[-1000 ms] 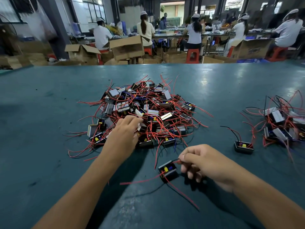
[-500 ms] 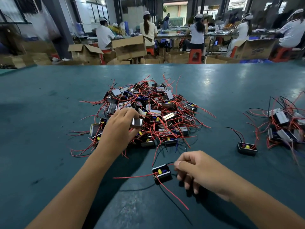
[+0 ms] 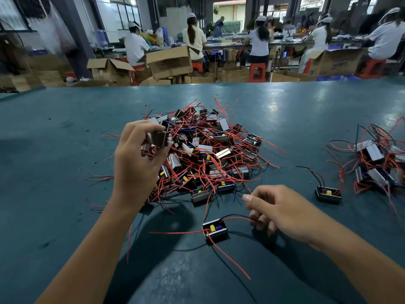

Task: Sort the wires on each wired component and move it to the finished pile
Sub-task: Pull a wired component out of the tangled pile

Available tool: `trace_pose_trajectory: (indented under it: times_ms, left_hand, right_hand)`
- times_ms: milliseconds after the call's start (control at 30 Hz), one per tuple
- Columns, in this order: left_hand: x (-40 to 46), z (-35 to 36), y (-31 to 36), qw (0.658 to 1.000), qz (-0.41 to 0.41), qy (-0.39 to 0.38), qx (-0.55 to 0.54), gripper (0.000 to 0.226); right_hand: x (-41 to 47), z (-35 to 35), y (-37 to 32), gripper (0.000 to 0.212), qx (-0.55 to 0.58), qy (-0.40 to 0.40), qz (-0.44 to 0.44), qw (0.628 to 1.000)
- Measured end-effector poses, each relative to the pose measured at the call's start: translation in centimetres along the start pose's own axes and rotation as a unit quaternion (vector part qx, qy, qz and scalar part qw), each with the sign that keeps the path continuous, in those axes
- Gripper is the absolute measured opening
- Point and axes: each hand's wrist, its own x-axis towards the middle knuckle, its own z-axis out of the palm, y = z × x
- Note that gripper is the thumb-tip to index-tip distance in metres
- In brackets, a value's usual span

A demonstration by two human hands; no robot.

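Observation:
A big heap of small black boxed components with red and black wires (image 3: 210, 154) lies mid-table. My left hand (image 3: 138, 163) is raised over the heap's left side and grips one component (image 3: 158, 138), whose wires trail down into the heap. A single component (image 3: 215, 230) sits on the table in front of me with red wires spread left and toward me. My right hand (image 3: 280, 210) pinches its black and red wires just to the right of it. A smaller pile of components (image 3: 377, 163) lies at the right edge.
One lone component (image 3: 328, 194) sits between the heap and the right pile. The green table (image 3: 54, 150) reaches far left and back. Behind its far edge stand cardboard boxes (image 3: 169, 62), red stools and several seated workers.
My left hand has lifted a component out of the heap's left side. My right hand keeps hold of the near component's wires; that component has turned a little.

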Motion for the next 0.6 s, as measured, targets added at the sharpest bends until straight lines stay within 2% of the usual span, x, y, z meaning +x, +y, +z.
trace_pose_trajectory:
  times_ms: [33, 100, 167, 233, 267, 333, 367, 400, 467, 500, 600]
  left_hand:
    - [-0.1, 0.1, -0.1, 1.0, 0.001, 0.008, -0.009, 0.029]
    - [0.0, 0.1, 0.2, 0.987, -0.091, 0.053, -0.118, 0.027]
    - [0.2, -0.5, 0.0, 0.947, -0.196, 0.127, -0.22, 0.028]
    - [0.5, -1.3, -0.5, 0.919, -0.26, 0.168, -0.244, 0.033]
    - [0.5, -1.5, -0.7, 0.92, -0.271, 0.165, -0.231, 0.033]
    - [0.4, -1.2, -0.5, 0.922, -0.274, 0.137, -0.236, 0.032]
    - [0.2, -0.9, -0.2, 0.912, -0.282, 0.119, -0.275, 0.032]
    - [0.0, -0.4, 0.4, 0.886, -0.303, 0.102, -0.337, 0.031]
    - [-0.5, 0.6, 1.6, 0.813, -0.357, 0.046, -0.457, 0.026]
    - [-0.9, 1.1, 2.1, 0.787, -0.379, 0.006, -0.486, 0.026]
    - [-2.4, 2.9, 4.1, 0.748, -0.419, -0.103, -0.504, 0.045]
  right_hand:
    - [0.0, 0.0, 0.0, 0.035, -0.004, 0.0, -0.003, 1.0]
    - [0.0, 0.0, 0.0, 0.034, -0.008, 0.004, -0.009, 1.0]
    - [0.0, -0.1, 0.1, 0.033, -0.006, 0.011, -0.012, 1.0]
    - [0.0, -0.3, 0.1, 0.031, -0.006, 0.018, -0.018, 1.0]
    - [0.0, -0.4, 0.1, 0.031, -0.008, 0.023, -0.022, 0.999]
    - [0.1, -0.4, 0.1, 0.03, -0.017, 0.038, -0.035, 0.999]
    - [0.1, -0.4, 0.1, 0.029, -0.027, 0.048, -0.045, 0.997]
    - [0.1, -0.4, 0.0, 0.028, -0.038, 0.06, -0.057, 0.996]
    - [-0.1, -0.3, -0.1, 0.025, -0.048, 0.084, -0.092, 0.991]
    - [-0.2, -0.3, -0.2, 0.023, -0.045, 0.095, -0.114, 0.988]
    - [-0.8, 0.0, -0.8, 0.015, -0.05, 0.117, -0.199, 0.972]
